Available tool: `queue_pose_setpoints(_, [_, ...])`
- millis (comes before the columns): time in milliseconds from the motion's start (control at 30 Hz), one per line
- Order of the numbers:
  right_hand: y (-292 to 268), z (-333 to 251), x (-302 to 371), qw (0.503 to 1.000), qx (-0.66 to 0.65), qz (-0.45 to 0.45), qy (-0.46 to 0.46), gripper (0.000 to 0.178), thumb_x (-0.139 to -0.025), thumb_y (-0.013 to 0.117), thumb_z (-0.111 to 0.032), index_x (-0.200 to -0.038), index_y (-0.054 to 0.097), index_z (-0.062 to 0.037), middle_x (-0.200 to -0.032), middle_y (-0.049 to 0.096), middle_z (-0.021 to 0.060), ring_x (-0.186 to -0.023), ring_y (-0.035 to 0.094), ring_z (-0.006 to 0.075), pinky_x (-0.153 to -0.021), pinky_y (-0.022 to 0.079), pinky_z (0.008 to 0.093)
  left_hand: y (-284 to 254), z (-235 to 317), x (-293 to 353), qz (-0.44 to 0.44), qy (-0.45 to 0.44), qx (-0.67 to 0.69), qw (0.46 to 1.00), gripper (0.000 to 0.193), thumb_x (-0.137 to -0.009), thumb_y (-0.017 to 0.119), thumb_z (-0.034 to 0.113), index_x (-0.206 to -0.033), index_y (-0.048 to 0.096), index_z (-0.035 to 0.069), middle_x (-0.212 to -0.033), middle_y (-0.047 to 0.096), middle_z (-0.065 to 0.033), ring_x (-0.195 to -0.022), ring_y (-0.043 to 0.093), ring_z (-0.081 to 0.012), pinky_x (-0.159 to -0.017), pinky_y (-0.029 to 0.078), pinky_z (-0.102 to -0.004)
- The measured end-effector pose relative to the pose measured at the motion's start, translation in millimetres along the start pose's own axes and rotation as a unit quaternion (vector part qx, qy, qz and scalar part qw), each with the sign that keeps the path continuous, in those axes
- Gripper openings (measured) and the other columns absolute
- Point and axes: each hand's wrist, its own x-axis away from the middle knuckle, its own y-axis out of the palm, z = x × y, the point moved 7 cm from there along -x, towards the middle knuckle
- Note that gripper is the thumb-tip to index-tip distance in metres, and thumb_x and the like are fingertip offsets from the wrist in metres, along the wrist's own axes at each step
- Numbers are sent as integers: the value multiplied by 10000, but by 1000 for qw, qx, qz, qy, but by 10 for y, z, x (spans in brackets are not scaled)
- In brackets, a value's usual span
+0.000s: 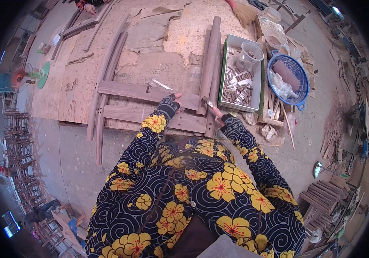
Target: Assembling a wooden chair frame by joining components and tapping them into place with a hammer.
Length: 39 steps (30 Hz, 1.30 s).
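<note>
- At the head view's centre, a dark wooden frame (150, 103) of curved rails and flat crosspieces lies on a worn plywood surface (81, 86), and everything below is placed against it.
- Left hand (170, 102), in a patterned fingerless glove, rests on the frame's upper crosspiece; its fingers look loosely curled and pressed down on the wood, holding nothing that I can make out.
- Right hand (224, 118) sits just beside the frame's right upright (210, 73), fingers closed around the handle of a small hammer (210, 106) whose head lies near the joint between upright and crosspiece.
- Right of the frame stands an open box (259, 73) of short wooden dowels with a clear plastic cup (250, 56) in it; beyond that, a blue basket (302, 81) holds a roller and plastic bags.
- Beyond the frame's far end, another person's hand (89, 7) shows at the surface's edge.
- Risk, as I judge it: the bracing hand lies close to the hammer head, so a glancing blow could catch its fingers, and an off-square strike could bruise the wood or skew the joint.
</note>
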Motion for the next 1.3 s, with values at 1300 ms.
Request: queue_pose_setpoints(1300, [-246, -1293, 856, 808, -201, 499, 242, 547, -812, 428, -16, -1310, 210, -83, -1188, 438, 163, -1010, 491, 236, -815, 389, 332, -13, 113, -163, -80, 80, -215, 970, 204, -780, 467, 112, -968, 524, 58, -676, 571, -73, -619, 551, -140, -593, 441, -266])
